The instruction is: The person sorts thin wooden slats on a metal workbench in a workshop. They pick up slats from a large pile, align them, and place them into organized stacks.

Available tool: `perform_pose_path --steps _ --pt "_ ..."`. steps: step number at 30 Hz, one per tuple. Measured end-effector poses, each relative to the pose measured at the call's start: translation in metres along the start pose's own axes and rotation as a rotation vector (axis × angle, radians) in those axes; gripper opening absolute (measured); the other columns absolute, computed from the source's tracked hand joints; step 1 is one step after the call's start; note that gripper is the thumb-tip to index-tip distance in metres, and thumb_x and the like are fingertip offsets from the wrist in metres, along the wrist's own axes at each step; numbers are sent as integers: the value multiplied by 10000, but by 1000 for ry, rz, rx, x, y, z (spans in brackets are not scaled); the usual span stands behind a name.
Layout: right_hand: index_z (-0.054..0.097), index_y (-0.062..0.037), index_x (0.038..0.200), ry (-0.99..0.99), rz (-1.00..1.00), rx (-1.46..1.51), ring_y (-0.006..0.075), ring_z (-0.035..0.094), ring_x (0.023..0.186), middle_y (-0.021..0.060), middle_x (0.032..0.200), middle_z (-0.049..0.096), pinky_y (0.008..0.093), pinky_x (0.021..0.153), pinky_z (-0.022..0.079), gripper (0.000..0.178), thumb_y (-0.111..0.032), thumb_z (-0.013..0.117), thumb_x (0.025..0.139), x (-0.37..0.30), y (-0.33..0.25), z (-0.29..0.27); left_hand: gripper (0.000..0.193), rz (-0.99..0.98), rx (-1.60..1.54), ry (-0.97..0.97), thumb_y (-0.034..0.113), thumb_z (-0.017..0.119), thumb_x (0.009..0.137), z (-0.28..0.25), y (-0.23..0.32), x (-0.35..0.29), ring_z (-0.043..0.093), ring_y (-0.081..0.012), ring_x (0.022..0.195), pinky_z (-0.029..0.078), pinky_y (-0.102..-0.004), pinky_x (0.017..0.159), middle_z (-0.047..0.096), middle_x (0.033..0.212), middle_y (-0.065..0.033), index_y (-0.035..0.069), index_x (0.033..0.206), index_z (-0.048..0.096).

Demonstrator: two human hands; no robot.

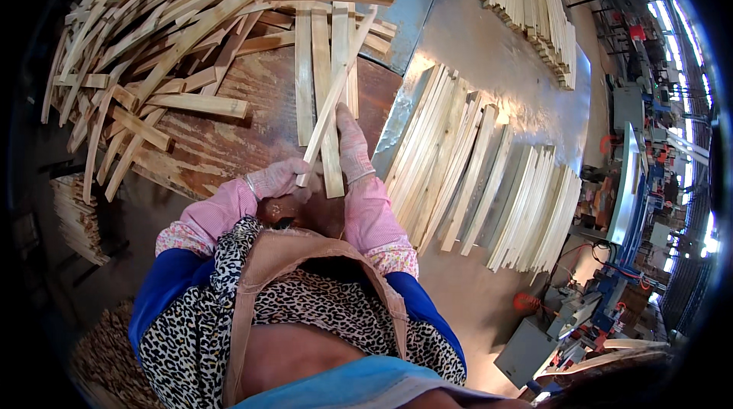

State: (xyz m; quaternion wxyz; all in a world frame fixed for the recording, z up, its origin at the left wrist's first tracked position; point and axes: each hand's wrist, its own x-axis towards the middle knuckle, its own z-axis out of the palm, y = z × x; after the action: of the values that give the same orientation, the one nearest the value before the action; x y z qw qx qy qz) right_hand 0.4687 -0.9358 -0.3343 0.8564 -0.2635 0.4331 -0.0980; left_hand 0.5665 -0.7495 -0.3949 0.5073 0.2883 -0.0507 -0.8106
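While your left grip [279, 178] pinches the near end of a wooden strip [334, 96] over the counter [263, 100], I cannot tell whether your right grip [352, 148] beside it closes; the neat rows [431, 153] seem done, the loose pile [172, 24] unsorted.

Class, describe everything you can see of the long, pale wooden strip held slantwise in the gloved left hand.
The long, narrow, pale wooden strip looks flat, unpainted and light yellowish. Its near end is held in the pale-gloved left hand; from there it slants away and to the right, crossing over several pale, flat wooden strips that lie lengthwise beneath it. The pale-gloved right hand is beside its middle, though whether it grips the strip is unclear.
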Motion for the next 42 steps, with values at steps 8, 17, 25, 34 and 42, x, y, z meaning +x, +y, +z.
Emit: perform_pose_path --steps 8,17,25,34,42 --pt "492 48 1515 148 -318 -715 258 655 1231 183 1370 673 345 1064 490 662 -294 674 978 24 52 -23 422 122 368 761 155 535 927 40 -34 0 709 -255 824 592 -376 776 717 1002 -141 -57 1283 614" --pt "531 47 1489 181 -414 -461 220 644 1196 178 1332 687 324 1045 480 542 -216 642 1028 -25 39 -30 418 -104 195 171 174 590 914 52 -44 5 691 -249 1033 551 -363 936 720 1097 -107 18 1298 644" --pt "507 45 1517 583 -504 -580 303 584 1370 234 1476 608 363 1148 436 628 -266 699 1006 -137 -1 -170 292 507 1201 697 236 632 996 61 -9 36 733 -276 928 570 -381 849 756 985 -158 83 1237 697" --pt "554 16 1497 1038 -510 -667 302 591 1364 199 1442 649 357 1144 436 604 -331 684 1020 -187 -31 -347 667 880 1711 1104 173 830 831 15 24 71 528 -378 1365 440 -452 1155 553 1454 -204 72 1435 565" --pt "525 -188 1557 1198 -331 -1365 397 584 1328 186 1435 636 465 1128 458 591 -448 591 1031 -149 -26 -381 878 339 1915 1252 380 805 843 26 26 94 418 -376 1471 331 -454 1241 468 1565 -204 65 1571 425"
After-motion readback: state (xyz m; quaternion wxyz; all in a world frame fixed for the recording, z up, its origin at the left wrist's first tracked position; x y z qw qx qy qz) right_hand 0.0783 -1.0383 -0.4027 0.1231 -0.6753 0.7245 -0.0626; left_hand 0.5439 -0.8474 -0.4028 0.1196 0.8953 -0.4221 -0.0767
